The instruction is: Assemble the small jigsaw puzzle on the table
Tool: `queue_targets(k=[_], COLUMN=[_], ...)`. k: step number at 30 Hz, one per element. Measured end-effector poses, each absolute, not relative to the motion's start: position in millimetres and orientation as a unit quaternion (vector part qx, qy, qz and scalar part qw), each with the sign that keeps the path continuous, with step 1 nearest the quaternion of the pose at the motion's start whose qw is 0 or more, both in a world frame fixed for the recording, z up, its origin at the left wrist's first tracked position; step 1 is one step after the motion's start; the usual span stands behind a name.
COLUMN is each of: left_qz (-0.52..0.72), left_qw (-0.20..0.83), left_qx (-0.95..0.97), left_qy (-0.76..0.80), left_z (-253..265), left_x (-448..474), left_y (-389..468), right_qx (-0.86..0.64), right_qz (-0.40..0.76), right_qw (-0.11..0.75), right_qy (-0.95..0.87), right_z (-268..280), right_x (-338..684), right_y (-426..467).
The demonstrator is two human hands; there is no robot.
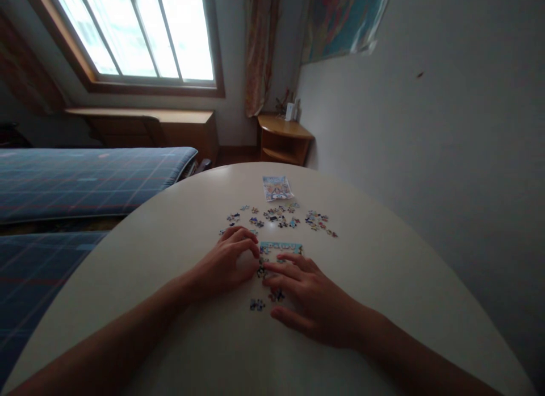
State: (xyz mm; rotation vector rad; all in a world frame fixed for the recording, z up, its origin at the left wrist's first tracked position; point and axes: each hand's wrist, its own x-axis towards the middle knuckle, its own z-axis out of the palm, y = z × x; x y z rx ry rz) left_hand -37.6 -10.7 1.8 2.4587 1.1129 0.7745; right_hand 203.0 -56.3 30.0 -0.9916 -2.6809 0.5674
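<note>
A partly joined jigsaw puzzle (281,246) lies on the white table, with a light blue strip along its far side. My left hand (232,258) rests at its left edge, fingers loosely curved, thumb and index a little apart. Across the lower right of the puzzle spreads my right hand (304,291), palm down with fingers apart. Its fingertips are over or touching the puzzle pieces (261,271) at the left side; the hand hides part of the puzzle. Loose puzzle pieces (257,305) lie nearer to me, and another small cluster (276,295) sits beside my right fingers.
Several loose puzzle pieces (281,217) are scattered beyond the puzzle, with a further group (317,220) to the right. A printed picture sheet (277,188) lies near the far edge of the round table (187,214). A plaid bed (85,180) stands left; a wall (460,157) runs along the right.
</note>
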Motion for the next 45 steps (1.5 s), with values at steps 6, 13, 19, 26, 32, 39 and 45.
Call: queue_targets(k=[6,13,19,26,32,39,45], left_qz=[0.222,0.222,0.24,0.257,0.252,0.247,0.235], left_qw=[0.156,0.152,0.141,0.119,0.108,0.099,0.103], left_qx=[0.88,0.871,0.851,0.853,0.857,0.866,0.855], left_qy=[0.39,0.412,0.445,0.439,0.436,0.423,0.451], left_z=[12.6,9.9,3.7,3.0,5.8,8.5,9.7], left_x=[-38.7,-36.9,-31.2,-28.2,-26.7,-25.5,-26.2], left_y=[-19.9,-28.7,-38.7,-41.8,-42.9,-42.8,-44.5], right_qx=[-0.338,-0.343,-0.344,-0.337,-0.334,-0.332,-0.333], right_qz=[0.185,0.181,0.183,0.18,0.185,0.183,0.183], right_qw=[0.134,0.144,0.145,0.154,0.149,0.15,0.148], right_qy=[-0.913,-0.911,-0.91,-0.911,-0.912,-0.913,-0.913], right_z=[26.4,26.1,25.4,25.3,26.2,27.5,25.6], right_x=[204.3,204.6,205.3,205.1,205.1,205.3,205.8], right_y=[-55.7,-53.9,-53.5,-53.6,-52.9,-52.8,-52.4])
